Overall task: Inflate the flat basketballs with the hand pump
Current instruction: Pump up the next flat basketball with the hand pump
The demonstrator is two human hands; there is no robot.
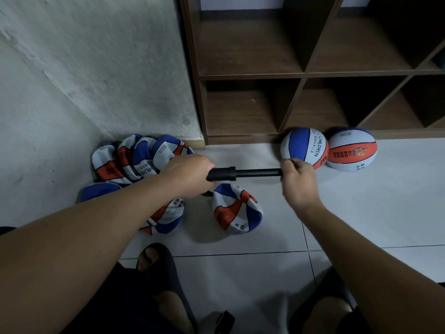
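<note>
A black hand pump (pixel 243 173) lies level in the air between my hands. My left hand (pixel 187 175) grips its thicker handle end. My right hand (pixel 298 183) holds the thin end, fingers pinched at the tip, which is hidden. On the floor below lies a flat red, white and blue basketball (pixel 237 209). Another flat ball (pixel 168 213) is partly under my left arm. Several more flat balls (pixel 134 157) are piled in the wall corner. Two round, inflated balls (pixel 304 147) (pixel 351 149) sit by the shelf's foot.
A brown wooden cubby shelf (pixel 301 75) stands at the back, its compartments bare. A rough white wall (pixel 96 68) is at left. The floor is pale tile (pixel 240 273). My feet in dark slippers (pixel 154 259) are near the bottom edge, with a small black object (pixel 225 321) beside them.
</note>
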